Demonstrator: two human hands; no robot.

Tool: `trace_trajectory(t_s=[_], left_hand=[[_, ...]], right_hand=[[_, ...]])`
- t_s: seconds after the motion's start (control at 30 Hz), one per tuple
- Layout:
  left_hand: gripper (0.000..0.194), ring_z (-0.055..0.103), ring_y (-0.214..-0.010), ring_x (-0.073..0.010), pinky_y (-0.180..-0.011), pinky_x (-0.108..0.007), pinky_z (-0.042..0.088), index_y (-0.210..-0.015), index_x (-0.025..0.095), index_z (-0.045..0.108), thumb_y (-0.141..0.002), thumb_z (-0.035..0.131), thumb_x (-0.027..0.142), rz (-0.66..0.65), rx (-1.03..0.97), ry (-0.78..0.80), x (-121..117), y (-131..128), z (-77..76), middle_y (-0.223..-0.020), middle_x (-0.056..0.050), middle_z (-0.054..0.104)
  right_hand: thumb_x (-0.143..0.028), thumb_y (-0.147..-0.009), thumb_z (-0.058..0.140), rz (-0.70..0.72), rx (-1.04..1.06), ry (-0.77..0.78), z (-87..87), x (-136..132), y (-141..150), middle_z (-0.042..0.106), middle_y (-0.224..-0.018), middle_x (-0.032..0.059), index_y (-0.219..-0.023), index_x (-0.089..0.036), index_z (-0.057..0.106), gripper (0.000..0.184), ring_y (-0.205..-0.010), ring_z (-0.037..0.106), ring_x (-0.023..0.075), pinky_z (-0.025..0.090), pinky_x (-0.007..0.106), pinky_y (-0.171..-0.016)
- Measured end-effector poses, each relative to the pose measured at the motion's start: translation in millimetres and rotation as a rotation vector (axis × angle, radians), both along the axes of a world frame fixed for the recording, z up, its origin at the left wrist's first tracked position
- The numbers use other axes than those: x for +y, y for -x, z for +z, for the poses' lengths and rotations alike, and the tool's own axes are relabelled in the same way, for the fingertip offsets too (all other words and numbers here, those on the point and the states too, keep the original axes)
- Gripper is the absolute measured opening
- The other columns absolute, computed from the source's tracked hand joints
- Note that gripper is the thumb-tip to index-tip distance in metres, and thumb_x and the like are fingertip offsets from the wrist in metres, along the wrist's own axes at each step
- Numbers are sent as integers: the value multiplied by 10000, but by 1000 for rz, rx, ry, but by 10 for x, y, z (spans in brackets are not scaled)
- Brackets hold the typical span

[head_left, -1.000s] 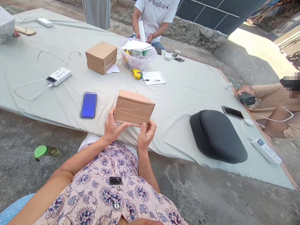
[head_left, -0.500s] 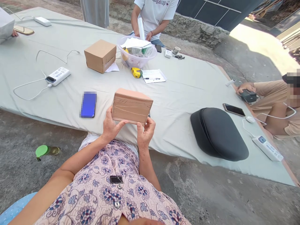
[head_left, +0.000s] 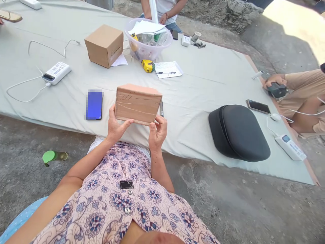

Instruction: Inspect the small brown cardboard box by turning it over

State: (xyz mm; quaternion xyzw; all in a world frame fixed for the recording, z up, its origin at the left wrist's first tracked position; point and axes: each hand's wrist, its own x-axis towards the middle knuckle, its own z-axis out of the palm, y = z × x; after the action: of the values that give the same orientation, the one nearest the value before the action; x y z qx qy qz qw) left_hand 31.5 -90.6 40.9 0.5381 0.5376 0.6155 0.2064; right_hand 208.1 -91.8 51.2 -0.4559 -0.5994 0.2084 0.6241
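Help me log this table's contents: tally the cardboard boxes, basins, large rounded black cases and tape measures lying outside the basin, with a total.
Cardboard boxes: 2 (held box, resting box)
Basin: 1
Large rounded black case: 1
Tape measure outside the basin: 1
Total: 5

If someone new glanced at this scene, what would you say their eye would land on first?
Probably the cardboard box held between the left hand and the right hand at the table's near edge. The bulky black case to its right would likely come next, then the pale purple basin topped with papers, farther back.
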Motion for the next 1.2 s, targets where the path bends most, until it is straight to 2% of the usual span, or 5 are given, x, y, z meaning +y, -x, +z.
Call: trace_trajectory(t_s=[0.33,0.57,0.77,1.03,1.2], left_hand=[[930,590,-1328,-293,-1148,-430,492,-1439,276,415,-706,853,644,-168,-45,-72,122,286,-304,-1393,-123,556],[820,572,-1355,-283,-1135,-422,506,-1451,290,396,-802,814,564,-242,-32,-95,160,262,-370,-1425,-121,535],[697,483,-1470,-294,-1219,-461,432,-1455,306,410,-886,737,541,-288,-15,-145,136,185,-185,-1540,-125,493],[576,656,-1199,-244,-1078,-403,529,-1263,280,627,-917,543,733,-109,-91,60,189,17,281,-1230,-84,676],[537,649,-1213,-234,-1108,-403,517,-1181,262,708,-921,565,710,-108,-30,23,196,4,359,-1218,-79,702]], right_hand=[[-670,-957,543,123,-285,53,470,394,-197,657,-833,4,-1466,-244,516,665,-691,579,137,536,289,-704],[-662,-1014,426,124,-195,40,468,498,-196,736,-1165,69,-1148,-229,719,540,-1025,685,175,566,283,-866],[-625,-1026,431,61,-143,15,322,436,-268,742,-1179,74,-1166,-232,718,506,-1132,686,191,544,321,-1007],[-688,-990,416,0,-121,58,13,217,-384,715,-1166,102,-1158,-218,692,570,-1132,673,229,553,388,-1008],[-692,-983,419,-3,-79,60,-82,161,-368,687,-1157,102,-1158,-217,674,567,-1120,662,229,554,390,-991]])
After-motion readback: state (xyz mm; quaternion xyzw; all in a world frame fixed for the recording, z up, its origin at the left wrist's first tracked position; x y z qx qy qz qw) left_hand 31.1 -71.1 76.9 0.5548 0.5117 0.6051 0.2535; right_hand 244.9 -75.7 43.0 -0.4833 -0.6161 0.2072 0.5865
